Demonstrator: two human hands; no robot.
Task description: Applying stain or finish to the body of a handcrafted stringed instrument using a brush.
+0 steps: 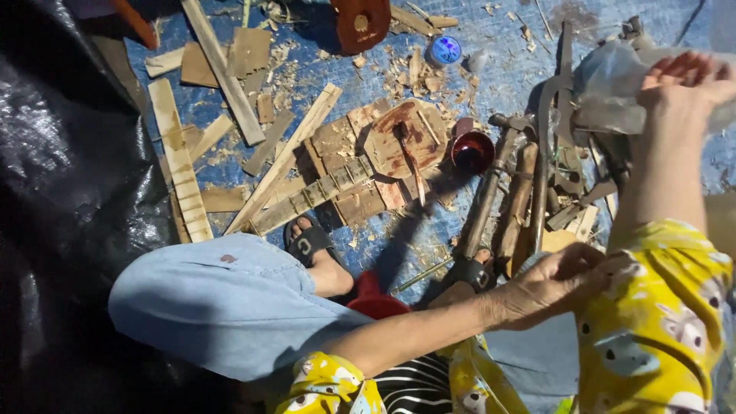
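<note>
Reaching across the body, left hand [556, 280] pinches the yellow sleeve [652, 322] w/ curled fingers, forearm low over blue-jeaned knee [222, 299]. Wood strips [180, 161], round stained board [406, 138] & red cup [471, 152] lie ahead. Hammers [498, 192] btwn. Right hand [682, 84] raised, fingers closed on clear plastic bag [613, 84].

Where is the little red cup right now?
In the head view, the red cup sits on the blue tarp right of centre, between the round stained wooden board and the hammer.
</note>
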